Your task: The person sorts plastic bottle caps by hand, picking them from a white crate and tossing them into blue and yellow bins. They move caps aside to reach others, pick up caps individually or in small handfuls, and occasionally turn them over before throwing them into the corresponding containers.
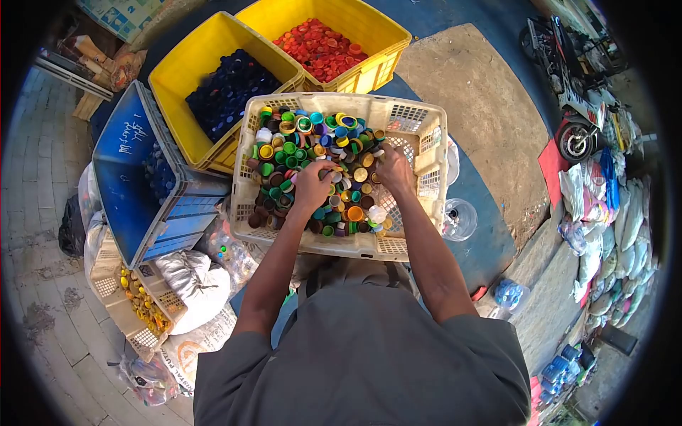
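A white plastic crate (pixel 341 246) in front of me holds a heap of mixed bottle caps (pixel 288 153) in green, brown, yellow, blue, orange and white. Over the middle of the heap is my left hand (pixel 312 187), its fingers curled and closed at a small pale cap. My right hand (pixel 396 172) reaches down at the heap's right edge, near brown and yellowish caps. Its fingers are bent together, and what they hold is hidden. Bare crate floor shows to the right of that hand.
Behind the crate stand a yellow bin (pixel 172 74) of dark blue caps and another yellow bin (pixel 387 53) of red caps. A tilted blue bin (pixel 117 184) and a crate of yellow caps (pixel 142 298) are at left. A clear round container (pixel 460 219) sits at right.
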Motion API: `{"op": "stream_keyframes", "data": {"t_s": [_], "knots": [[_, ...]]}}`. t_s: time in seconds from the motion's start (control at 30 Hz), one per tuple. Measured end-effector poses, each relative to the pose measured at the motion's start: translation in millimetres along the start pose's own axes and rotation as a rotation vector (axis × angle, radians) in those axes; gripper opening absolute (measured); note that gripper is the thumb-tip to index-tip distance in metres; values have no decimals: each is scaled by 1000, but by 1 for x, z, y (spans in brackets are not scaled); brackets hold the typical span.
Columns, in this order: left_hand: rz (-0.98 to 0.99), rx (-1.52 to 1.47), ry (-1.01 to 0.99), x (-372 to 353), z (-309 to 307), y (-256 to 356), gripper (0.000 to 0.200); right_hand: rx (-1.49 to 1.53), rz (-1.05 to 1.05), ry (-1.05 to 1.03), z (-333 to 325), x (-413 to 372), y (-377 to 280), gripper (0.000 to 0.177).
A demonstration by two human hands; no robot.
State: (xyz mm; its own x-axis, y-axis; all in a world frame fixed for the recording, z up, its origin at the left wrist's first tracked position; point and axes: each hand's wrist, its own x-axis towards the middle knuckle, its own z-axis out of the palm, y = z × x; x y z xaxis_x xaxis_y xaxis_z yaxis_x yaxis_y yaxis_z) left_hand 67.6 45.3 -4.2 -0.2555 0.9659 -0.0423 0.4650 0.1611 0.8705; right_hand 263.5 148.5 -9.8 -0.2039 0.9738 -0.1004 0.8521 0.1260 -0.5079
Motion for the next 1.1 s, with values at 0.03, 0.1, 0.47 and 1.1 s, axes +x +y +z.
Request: {"op": "stream_keyframes", "data": {"t_s": [0.03,0.1,0.47,1.1], "knots": [[15,43,-30,4,2,3,20,38,-19,-1,-1,2,0,44],[132,151,-46,13,10,1,21,113,-55,-1,-1,5,-5,48],[102,591,-200,26,25,8,26,-152,153,5,2,2,18,24],[-93,185,246,22,6,-15,24,394,144,-47,9,22,19,68]]}}
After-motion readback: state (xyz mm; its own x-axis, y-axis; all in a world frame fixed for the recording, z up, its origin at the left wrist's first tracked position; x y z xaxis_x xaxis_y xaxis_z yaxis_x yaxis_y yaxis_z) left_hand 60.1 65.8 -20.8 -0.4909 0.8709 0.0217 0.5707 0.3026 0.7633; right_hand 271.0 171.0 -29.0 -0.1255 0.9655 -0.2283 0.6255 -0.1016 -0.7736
